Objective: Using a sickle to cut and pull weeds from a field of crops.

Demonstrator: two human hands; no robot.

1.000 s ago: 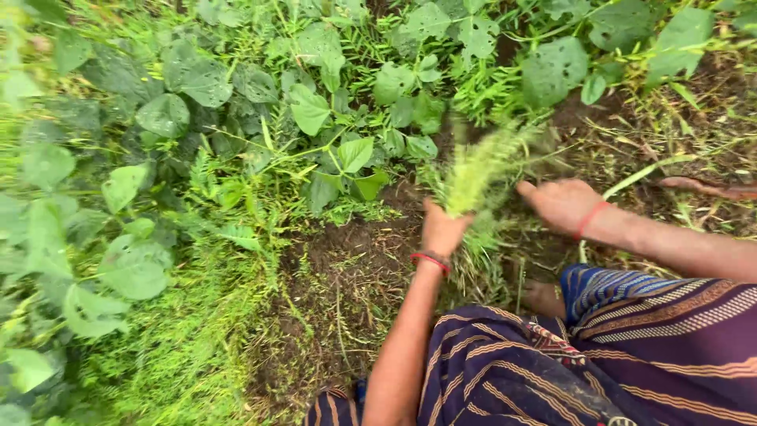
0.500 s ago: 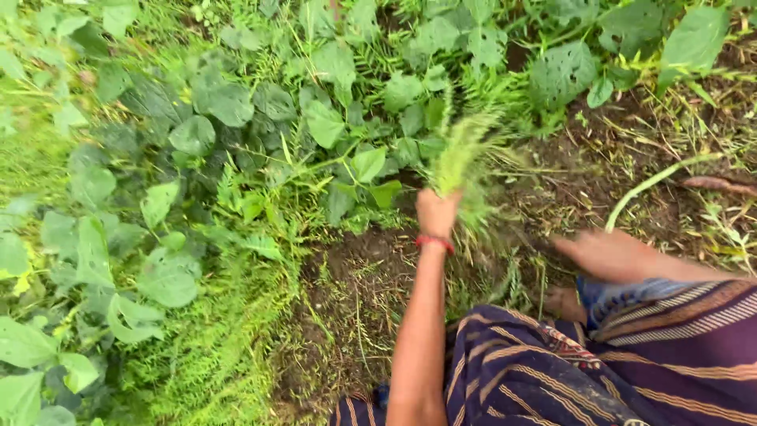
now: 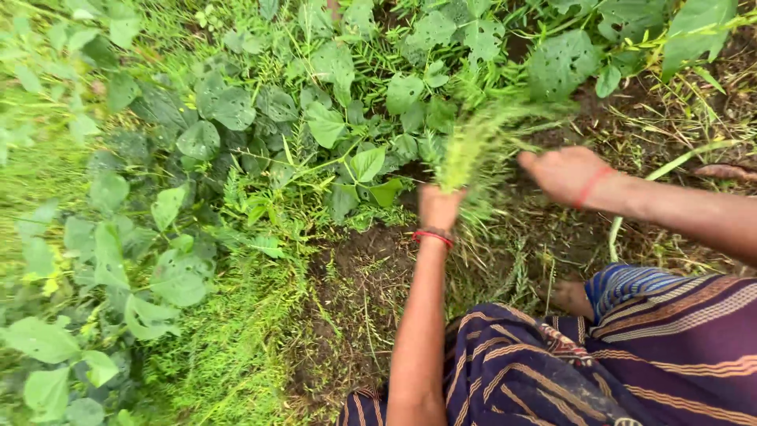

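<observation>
We see our left hand [image 3: 438,207] with its grip closed tight around a bunch of feathery green weeds [image 3: 479,143], the tuft fanning up and away from the fist toward the broad-leaved plants [image 3: 347,118] just beyond it. A red band [image 3: 431,236] sits on that wrist. Our right hand [image 3: 561,173] hovers just to the right of the tuft, near its tips; its grip looks loosely curled and holds nothing we can make out, though motion blur keeps us from being sure how far the fingers are spread. Below the left grip lies a patch of bare dark soil [image 3: 359,268], and nearer to us our striped purple cloth [image 3: 599,363] covers the knees, with a bare foot [image 3: 569,297] showing beside it.

We judge the weeds to be very light, soft and limp, the fine fronds likely to tear or slip if pinched near the tips. The firmest hold seems low on the gathered stems, where the left hand has them now, close to the ground end.
</observation>
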